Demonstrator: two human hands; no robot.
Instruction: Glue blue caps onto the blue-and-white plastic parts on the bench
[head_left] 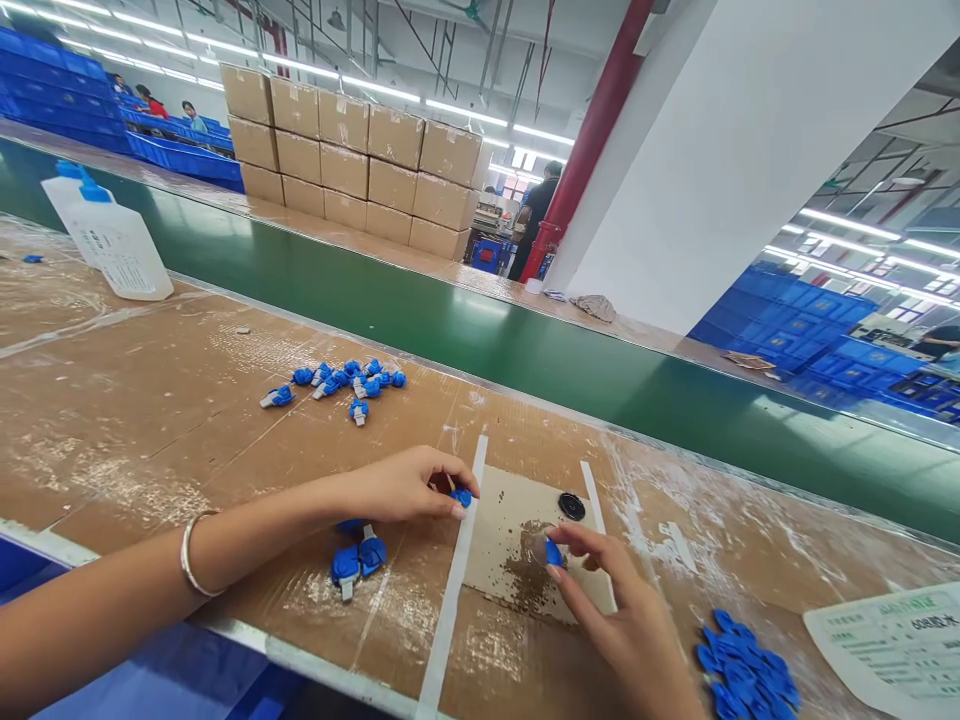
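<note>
My left hand [416, 485], with a bangle at the wrist, pinches a small blue piece [462, 497] beside a strip of white tape. Between thumb and fingertips of my right hand [611, 585] is another blue piece [553, 552], a thin one. It is over a pale board [495, 565] that has a dark wet-looking patch. A round translucent thing [538, 548] lies against the right-hand piece; I cannot tell what it is. On the same board sits a round black cap [571, 506]. Close to my left forearm lie blue pieces with grey tabs [346, 565].
A cluster of blue pieces with grey tabs [360, 378] lies further back. At lower right are a pile of blue parts [746, 670] and a labelled white container [892, 645]. White bottles [124, 250] stand at left. Beyond runs a green conveyor belt [337, 265], with stacked cartons [345, 160] behind.
</note>
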